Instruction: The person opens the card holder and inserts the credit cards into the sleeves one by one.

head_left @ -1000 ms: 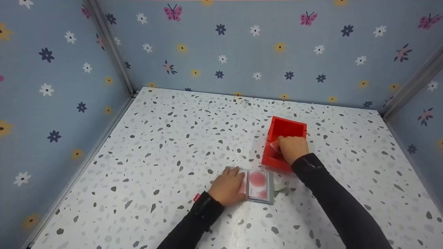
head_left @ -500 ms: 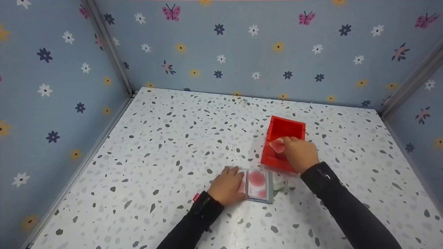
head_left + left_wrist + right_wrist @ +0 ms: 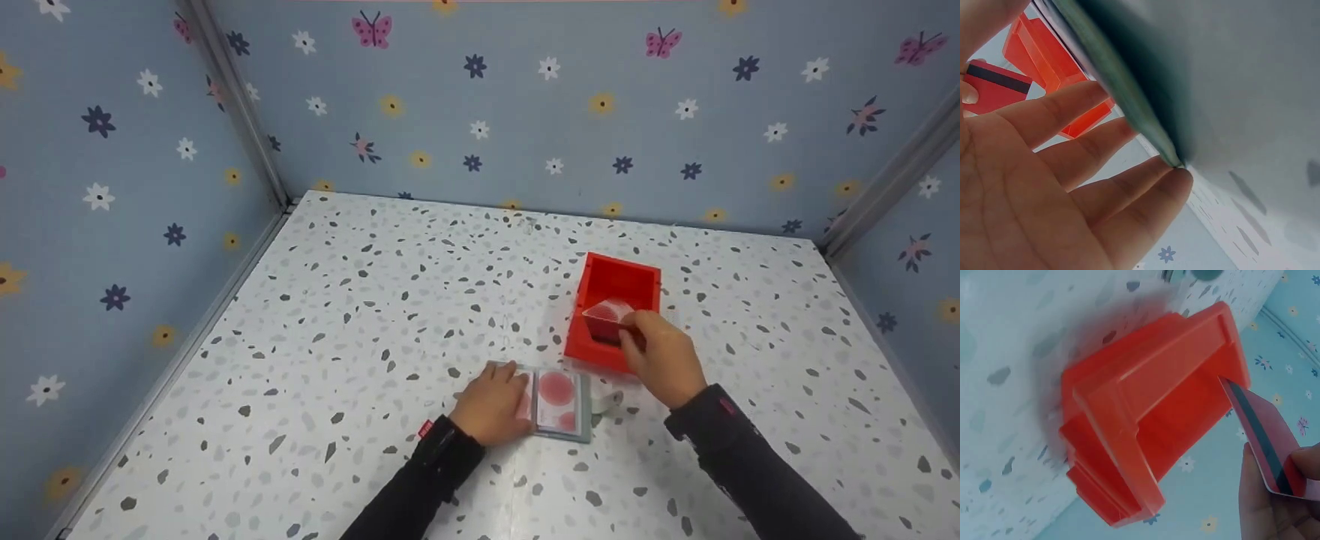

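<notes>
Over the red open bin (image 3: pixel 622 276) my right hand (image 3: pixel 666 358) pinches a red and pink card (image 3: pixel 606 319) between thumb and fingers. The right wrist view shows the black magnetic stripe (image 3: pixel 1258 433) along the card's back, its corner near the bin's opening. My left hand (image 3: pixel 491 405) rests with extended fingers on the left part of an open card holder (image 3: pixel 586 420), covering most of that side. On the right page, a white card with pink circles (image 3: pixel 557 401) shows through a clear sleeve. In the left wrist view, fingertips touch the holder's pale green edge (image 3: pixel 1129 107).
A small pale strap or flap (image 3: pixel 606 403) sticks out from the holder's right side, close to the bin's near end. The speckled white table (image 3: pixel 375 315) meets flowered blue panels (image 3: pixel 517 97) at the back and sides.
My right hand has drawn back toward the near right, lifting the card up from within the bin and tilting it so more shows. The left hand and the holder stay put.
</notes>
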`<move>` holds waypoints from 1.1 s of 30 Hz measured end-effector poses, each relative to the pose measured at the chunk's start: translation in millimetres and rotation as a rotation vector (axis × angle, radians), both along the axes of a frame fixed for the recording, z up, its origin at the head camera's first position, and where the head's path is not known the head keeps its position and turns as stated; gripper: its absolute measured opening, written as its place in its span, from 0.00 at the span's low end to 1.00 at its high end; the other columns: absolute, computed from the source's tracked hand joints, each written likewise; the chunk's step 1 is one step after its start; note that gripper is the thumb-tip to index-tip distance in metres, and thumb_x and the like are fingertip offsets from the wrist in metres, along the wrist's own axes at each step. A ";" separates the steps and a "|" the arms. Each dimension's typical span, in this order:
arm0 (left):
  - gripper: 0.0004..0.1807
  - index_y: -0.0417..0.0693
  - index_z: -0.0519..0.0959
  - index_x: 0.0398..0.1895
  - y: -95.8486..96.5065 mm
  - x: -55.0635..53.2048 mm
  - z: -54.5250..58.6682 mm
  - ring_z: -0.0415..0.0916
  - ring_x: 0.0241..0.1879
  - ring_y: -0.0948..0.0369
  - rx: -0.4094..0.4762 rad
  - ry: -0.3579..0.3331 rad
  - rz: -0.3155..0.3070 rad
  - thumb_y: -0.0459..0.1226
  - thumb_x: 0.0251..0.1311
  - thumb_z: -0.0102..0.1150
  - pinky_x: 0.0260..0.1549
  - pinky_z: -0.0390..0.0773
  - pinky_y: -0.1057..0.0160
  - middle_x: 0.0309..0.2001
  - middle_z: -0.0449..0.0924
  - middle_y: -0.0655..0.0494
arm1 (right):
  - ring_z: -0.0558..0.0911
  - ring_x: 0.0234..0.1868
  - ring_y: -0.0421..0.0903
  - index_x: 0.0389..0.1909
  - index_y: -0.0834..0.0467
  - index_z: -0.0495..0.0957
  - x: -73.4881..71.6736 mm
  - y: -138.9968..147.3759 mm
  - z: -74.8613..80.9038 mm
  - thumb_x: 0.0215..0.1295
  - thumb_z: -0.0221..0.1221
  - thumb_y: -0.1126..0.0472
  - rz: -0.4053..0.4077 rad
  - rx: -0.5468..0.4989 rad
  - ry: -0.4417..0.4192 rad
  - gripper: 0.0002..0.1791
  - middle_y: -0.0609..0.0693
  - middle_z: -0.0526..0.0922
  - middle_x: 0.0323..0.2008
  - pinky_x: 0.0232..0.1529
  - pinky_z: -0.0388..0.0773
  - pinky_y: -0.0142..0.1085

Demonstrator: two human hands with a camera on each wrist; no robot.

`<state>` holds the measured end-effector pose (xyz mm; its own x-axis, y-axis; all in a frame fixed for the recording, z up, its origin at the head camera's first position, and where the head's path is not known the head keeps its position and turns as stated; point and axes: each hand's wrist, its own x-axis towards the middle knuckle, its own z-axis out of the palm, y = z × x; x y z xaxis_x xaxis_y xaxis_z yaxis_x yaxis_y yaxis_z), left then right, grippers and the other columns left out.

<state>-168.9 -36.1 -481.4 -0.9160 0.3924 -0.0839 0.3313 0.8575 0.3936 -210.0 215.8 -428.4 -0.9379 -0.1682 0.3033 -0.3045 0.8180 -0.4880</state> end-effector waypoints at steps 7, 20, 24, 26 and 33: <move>0.43 0.40 0.67 0.69 9.8 3.5 2.7 0.57 0.72 0.40 -0.043 0.027 0.000 0.50 0.51 0.69 0.71 0.60 0.45 0.72 0.62 0.39 | 0.79 0.35 0.48 0.42 0.60 0.77 16.2 -9.0 -15.8 0.62 0.63 0.64 -0.003 -0.123 -0.093 0.09 0.54 0.86 0.36 0.46 0.84 0.46; 0.35 0.39 0.66 0.69 49.5 11.6 6.7 0.65 0.70 0.49 -0.073 0.067 -0.066 0.50 0.64 0.55 0.64 0.73 0.51 0.69 0.68 0.44 | 0.82 0.42 0.48 0.40 0.58 0.76 33.2 -14.5 -41.3 0.61 0.63 0.64 -0.043 -0.267 -0.256 0.08 0.52 0.87 0.41 0.54 0.83 0.46; 0.32 0.38 0.69 0.67 56.5 11.2 2.0 0.68 0.66 0.50 -0.096 0.100 -0.043 0.49 0.66 0.52 0.59 0.78 0.52 0.66 0.71 0.44 | 0.80 0.41 0.47 0.41 0.57 0.76 35.3 -10.7 -47.3 0.62 0.63 0.64 -0.071 -0.259 -0.285 0.08 0.52 0.86 0.40 0.53 0.82 0.44; 0.32 0.38 0.70 0.66 58.9 10.8 -0.2 0.69 0.65 0.51 -0.110 0.119 -0.027 0.49 0.65 0.53 0.56 0.80 0.53 0.66 0.72 0.44 | 0.79 0.40 0.47 0.41 0.57 0.76 35.8 -8.7 -48.5 0.62 0.62 0.64 -0.077 -0.251 -0.285 0.07 0.52 0.85 0.39 0.52 0.82 0.43; 0.45 0.37 0.68 0.68 68.0 9.1 -3.7 0.67 0.66 0.50 -0.159 0.126 0.005 0.57 0.53 0.66 0.58 0.78 0.56 0.67 0.70 0.42 | 0.78 0.38 0.47 0.39 0.57 0.75 35.1 -3.2 -46.7 0.62 0.61 0.63 -0.093 -0.206 -0.307 0.06 0.52 0.85 0.36 0.47 0.82 0.39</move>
<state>-159.8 31.9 -485.1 -0.9252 0.3783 -0.0294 0.3644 0.9075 0.2091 -174.8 212.6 -475.1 -0.9988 -0.0427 0.0246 -0.0477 0.7105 -0.7020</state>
